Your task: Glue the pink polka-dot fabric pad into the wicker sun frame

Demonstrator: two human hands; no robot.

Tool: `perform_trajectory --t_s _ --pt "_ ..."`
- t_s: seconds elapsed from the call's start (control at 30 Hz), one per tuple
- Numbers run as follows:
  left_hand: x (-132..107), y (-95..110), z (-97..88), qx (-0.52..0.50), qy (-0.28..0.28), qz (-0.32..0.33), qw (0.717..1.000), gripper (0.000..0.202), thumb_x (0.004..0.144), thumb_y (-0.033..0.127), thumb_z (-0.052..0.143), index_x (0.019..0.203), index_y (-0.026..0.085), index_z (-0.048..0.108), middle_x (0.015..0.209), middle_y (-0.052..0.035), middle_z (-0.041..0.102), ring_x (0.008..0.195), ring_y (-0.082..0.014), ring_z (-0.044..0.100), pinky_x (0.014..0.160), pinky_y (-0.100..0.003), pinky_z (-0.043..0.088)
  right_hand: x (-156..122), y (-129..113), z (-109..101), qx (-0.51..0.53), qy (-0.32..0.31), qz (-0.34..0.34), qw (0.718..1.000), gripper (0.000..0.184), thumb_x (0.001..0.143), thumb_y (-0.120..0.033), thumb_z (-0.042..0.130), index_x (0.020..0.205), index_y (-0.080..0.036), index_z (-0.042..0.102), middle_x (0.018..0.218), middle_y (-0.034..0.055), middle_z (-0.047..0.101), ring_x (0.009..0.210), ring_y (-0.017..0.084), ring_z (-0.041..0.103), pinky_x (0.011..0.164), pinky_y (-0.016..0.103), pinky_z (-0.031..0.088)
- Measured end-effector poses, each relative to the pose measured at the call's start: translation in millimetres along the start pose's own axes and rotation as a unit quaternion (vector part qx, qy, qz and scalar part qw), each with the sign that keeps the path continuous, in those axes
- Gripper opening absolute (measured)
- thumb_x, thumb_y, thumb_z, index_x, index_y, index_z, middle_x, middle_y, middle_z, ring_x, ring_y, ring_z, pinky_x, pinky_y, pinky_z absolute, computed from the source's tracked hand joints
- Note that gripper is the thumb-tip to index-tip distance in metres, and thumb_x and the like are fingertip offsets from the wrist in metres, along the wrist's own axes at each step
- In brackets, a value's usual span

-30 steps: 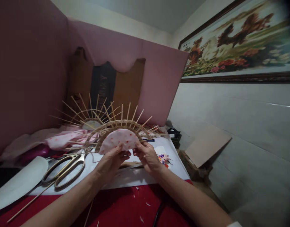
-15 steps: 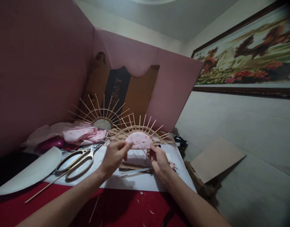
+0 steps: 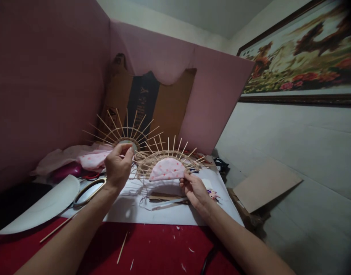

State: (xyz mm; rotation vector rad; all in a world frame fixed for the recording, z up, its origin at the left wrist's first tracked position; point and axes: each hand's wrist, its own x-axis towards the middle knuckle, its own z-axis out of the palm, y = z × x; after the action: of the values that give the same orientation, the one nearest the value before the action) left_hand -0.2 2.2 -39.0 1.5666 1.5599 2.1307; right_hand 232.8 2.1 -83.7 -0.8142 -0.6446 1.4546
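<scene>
A half-round piece of pink fabric with red dots [image 3: 167, 170] stands over the middle of a sunburst frame [image 3: 152, 158] of thin sticks and woven twine. Between its thumb and fingers, my right hand [image 3: 194, 187] grips the fabric's lower right corner. My left hand [image 3: 118, 164] is raised to the left of the fabric, apart from it, with the fingertips pinched together. Whatever lies in that pinch is too small to make out. Behind the left hand is a second stick sunburst [image 3: 118, 131] with a pale half-round centre, partly covered by the hand.
On the left lie a white curved sheet [image 3: 46, 208], scissors [image 3: 91, 191] partly behind my left arm, crumpled pink dotted cloth [image 3: 92, 158] and a shiny purple object [image 3: 67, 172]. A loose stick [image 3: 122, 248] rests on the red cloth [image 3: 158, 244]. Cardboard [image 3: 172, 103] leans behind.
My left hand has let go of the fabric's left side and moved up and to the left. My right hand still holds the right corner. The view has shifted slightly.
</scene>
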Motion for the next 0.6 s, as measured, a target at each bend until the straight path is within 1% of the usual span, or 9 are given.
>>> perform_trajectory --t_s 0.07,0.13,0.2,0.27,0.37,0.4,0.47,0.53,0.6 --pt "-5.5 0.5 1.4 0.023 -0.028 0.03 0.999 0.018 0.08 0.031 0.056 0.088 0.018 0.064 0.08 -0.0037 0.065 0.075 -0.0192 0.061 0.068 -0.03 0.047 -1.0 0.6 0.4 0.001 -0.006 -0.005 1.0 0.022 0.059 -0.015 0.08 0.065 -0.015 0.059 0.055 -0.0035 0.058 0.049 0.007 0.053 0.044 0.015 0.045" --pt "-11.0 1.8 2.3 0.07 -0.053 0.098 0.991 0.017 0.082 0.03 0.055 0.09 0.018 0.063 0.088 -0.0061 0.065 0.086 -0.0217 0.06 0.078 -0.034 0.047 -2.0 1.5 0.8 -0.001 -0.014 -0.007 1.0 0.022 0.059 -0.016 0.08 0.066 -0.015 0.06 0.057 -0.0031 0.059 0.049 0.007 0.053 0.044 0.016 0.045" --pt "-14.1 2.4 3.6 0.113 -0.069 0.17 0.977 0.015 0.083 0.027 0.053 0.092 0.019 0.063 0.094 -0.0075 0.064 0.095 -0.0233 0.058 0.086 -0.038 0.044 -2.6 2.9 0.8 -0.005 -0.023 -0.004 1.0 0.021 0.06 -0.018 0.08 0.066 -0.015 0.06 0.058 -0.0025 0.059 0.05 0.008 0.053 0.045 0.017 0.045" --pt "-12.6 2.7 6.4 0.137 -0.087 0.219 0.962 0.015 0.083 0.024 0.052 0.094 0.019 0.063 0.097 -0.0083 0.064 0.099 -0.0239 0.057 0.09 -0.039 0.043 -2.4 4.4 0.3 -0.01 -0.03 0.003 1.0 0.021 0.06 -0.019 0.08 0.065 -0.015 0.061 0.058 -0.002 0.058 0.05 0.008 0.053 0.045 0.017 0.045" --pt "-0.9 6.6 14.0 0.179 -0.126 0.254 0.942 0.022 0.081 0.021 0.053 0.1 0.017 0.063 0.104 -0.0107 0.064 0.103 -0.0256 0.055 0.092 -0.041 0.042 -1.3 5.7 -0.3 -0.013 -0.037 0.007 0.999 0.022 0.06 -0.021 0.081 0.063 -0.015 0.06 0.057 -0.0018 0.058 0.05 0.008 0.053 0.045 0.018 0.045" --pt "4.7 9.3 17.2 0.203 -0.143 0.262 0.933 0.026 0.08 0.021 0.054 0.104 0.016 0.062 0.11 -0.0117 0.063 0.106 -0.0269 0.053 0.094 -0.043 0.04 -1.0 5.7 -0.3 -0.012 -0.038 0.006 0.999 0.023 0.06 -0.022 0.081 0.062 -0.015 0.059 0.057 -0.0019 0.057 0.051 0.008 0.052 0.045 0.017 0.044" --pt "16.6 16.1 24.0 0.258 -0.199 0.283 0.902 0.038 0.077 0.023 0.057 0.115 0.016 0.06 0.123 -0.0133 0.057 0.117 -0.0309 0.046 0.097 -0.046 0.036 -0.6 5.2 0.3 -0.009 -0.042 0.001 0.999 0.024 0.059 -0.022 0.081 0.062 -0.015 0.059 0.057 -0.0022 0.057 0.051 0.008 0.052 0.046 0.017 0.044" --pt "27.9 22.2 30.2 0.306 -0.259 0.297 0.866 0.051 0.073 0.024 0.061 0.124 0.018 0.056 0.136 -0.0148 0.047 0.127 -0.0357 0.035 0.1 -0.051 0.032 -0.6 4.7 1.2 -0.006 -0.047 -0.003 0.999 0.025 0.058 -0.023 0.082 0.063 -0.014 0.059 0.057 -0.0022 0.057 0.051 0.007 0.051 0.046 0.017 0.044" --pt "38.0 24.9 35.6 0.338 -0.304 0.297 0.84 0.058 0.071 0.025 0.063 0.128 0.02 0.052 0.143 -0.0159 0.038 0.132 -0.0395 0.027 0.1 -0.054 0.03 -0.8 4.4 2.3 -0.004 -0.051 -0.008 0.999 0.026 0.058 -0.024 0.082 0.064 -0.014 0.059 0.057 -0.0021 0.058 0.051 0.008 0.051 0.046 0.017 0.043"
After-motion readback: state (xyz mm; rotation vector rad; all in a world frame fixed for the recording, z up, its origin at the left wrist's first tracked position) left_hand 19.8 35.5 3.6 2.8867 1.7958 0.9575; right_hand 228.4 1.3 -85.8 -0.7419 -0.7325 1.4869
